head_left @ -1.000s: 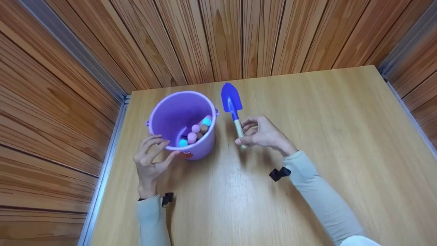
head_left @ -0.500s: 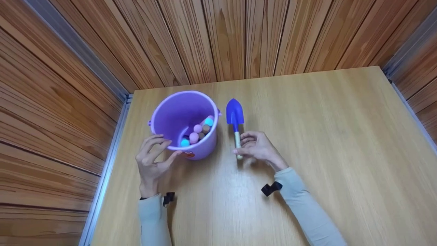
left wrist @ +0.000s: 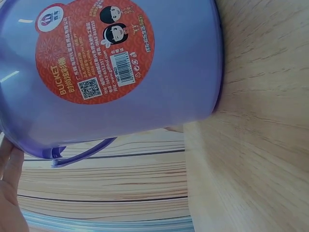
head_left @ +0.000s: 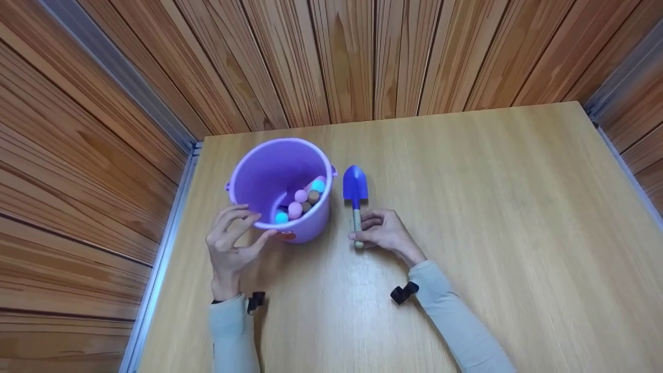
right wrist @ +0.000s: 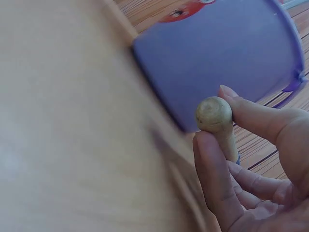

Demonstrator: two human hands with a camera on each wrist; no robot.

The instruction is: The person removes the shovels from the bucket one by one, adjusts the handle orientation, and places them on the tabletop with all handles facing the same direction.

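The small blue-bladed trowel (head_left: 355, 185) with a pale wooden handle (head_left: 357, 221), pinched by the right grip (head_left: 384, 231), has been drawn back and lowered near the wood-grain worktop (head_left: 481, 217), beside the round purple plastic bucket (head_left: 312, 227) held at its rim by the left grip (head_left: 228, 246), so a setting-down is suggested

The left hand (head_left: 228, 246) is arched, its thumb (head_left: 263, 242) held apart from its fingers (head_left: 231, 213); the right hand (head_left: 387, 233) is curled into a pinch; both forearms (head_left: 234, 331) are sleeved.
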